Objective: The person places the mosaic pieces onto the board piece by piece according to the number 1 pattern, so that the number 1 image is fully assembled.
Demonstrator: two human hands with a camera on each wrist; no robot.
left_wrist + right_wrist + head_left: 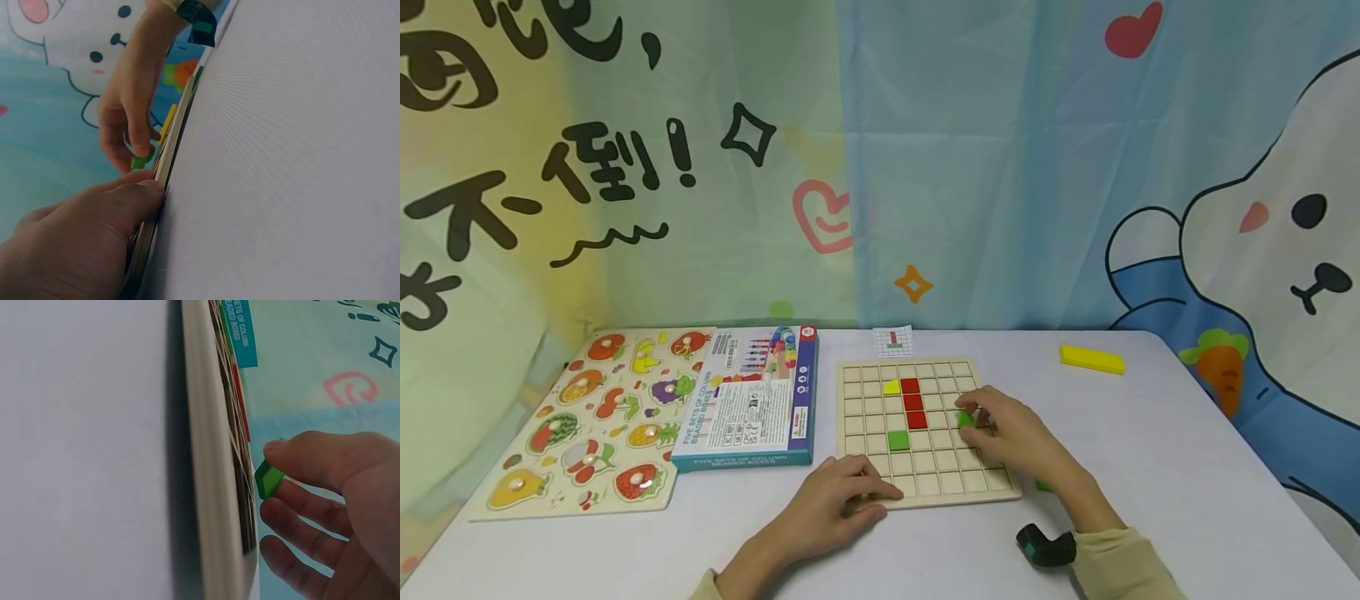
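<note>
A square wooden grid board (928, 487) lies on the table. On it are a yellow piece (891, 387), a column of red squares (913, 402) and a green square (898, 440). My right hand (1018, 433) is over the board's right side, pinching a small green block (270, 480) between thumb and fingers. In the right wrist view that block is held just off the board's surface. My left hand (838, 504) rests at the board's front left corner, fingertips on its rim and thumb near the front edge.
A small pattern card (892, 341) lies behind the board. To the left are a boxed set (741, 400) and a fruit puzzle board (587, 425). A yellow bar (1092, 359) lies back right. A green piece (1043, 485) shows partly beneath my right forearm, near a black wrist device (1045, 547).
</note>
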